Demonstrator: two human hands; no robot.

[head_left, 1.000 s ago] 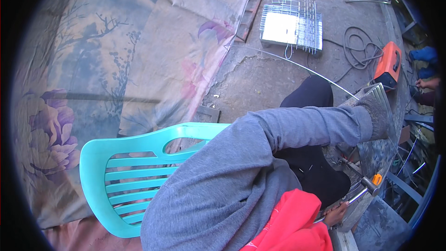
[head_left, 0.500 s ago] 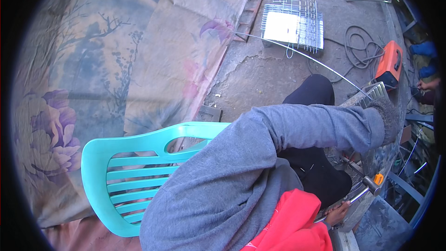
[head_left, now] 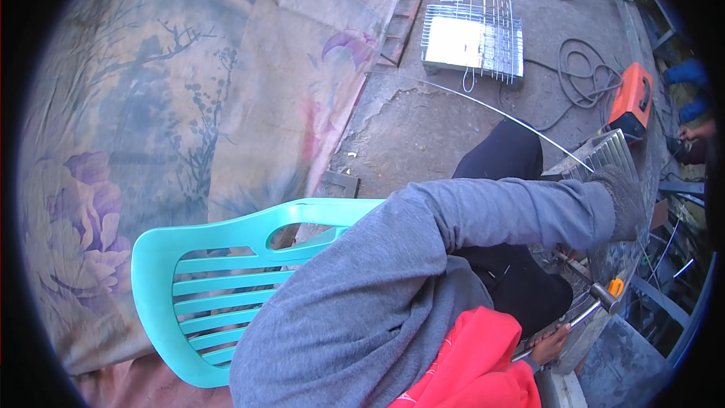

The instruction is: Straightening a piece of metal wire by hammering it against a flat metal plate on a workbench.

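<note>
Left of the orange machine (head_left: 633,102) floats the thin rod (head_left: 483,103), its long axis slanting down rightward to the gloved left hand (head_left: 624,202), the nearer one, just below the machine; whether it grips is hidden; the right hand (head_left: 550,344), farther below, wraps a hammer (head_left: 583,318)

Grey floor (head_left: 423,132) — coiled cable (head_left: 581,91), orange machine (head_left: 633,98) on it

A turquoise plastic chair (head_left: 219,239) with slatted back is in front of a large cloth (head_left: 249,106) printed with purple flowers. A rusty frame (head_left: 414,21) lies at the cloth's edge. On the floor (head_left: 411,132), a dark cable (head_left: 561,68) lies looped near an orange machine (head_left: 631,98).
</note>
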